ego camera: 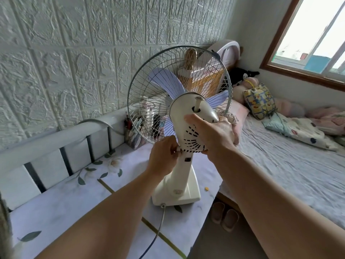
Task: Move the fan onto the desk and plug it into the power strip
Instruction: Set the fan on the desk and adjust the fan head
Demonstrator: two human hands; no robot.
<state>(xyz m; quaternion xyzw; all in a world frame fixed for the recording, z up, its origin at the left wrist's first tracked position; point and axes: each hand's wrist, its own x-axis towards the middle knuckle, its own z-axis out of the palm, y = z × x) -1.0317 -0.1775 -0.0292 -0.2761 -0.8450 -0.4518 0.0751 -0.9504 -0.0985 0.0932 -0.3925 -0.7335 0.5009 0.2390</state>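
A cream table fan (188, 107) with a wire cage and pale blue blades stands on the desk (74, 202), its base near the desk's right edge and its back toward me. My right hand (211, 133) grips the motor housing from the right. My left hand (164, 157) pinches a small knob at the neck joint just under the housing. The fan's cord (158, 228) runs from the base toward me over the desk. No power strip or plug is in view.
A white rail (56, 135) borders the desk along the textured wall. A pen holder (133, 131) and small items stand behind the fan. A bed (289, 165) with pillows and plush toys lies to the right; slippers (224, 215) sit on the floor between.
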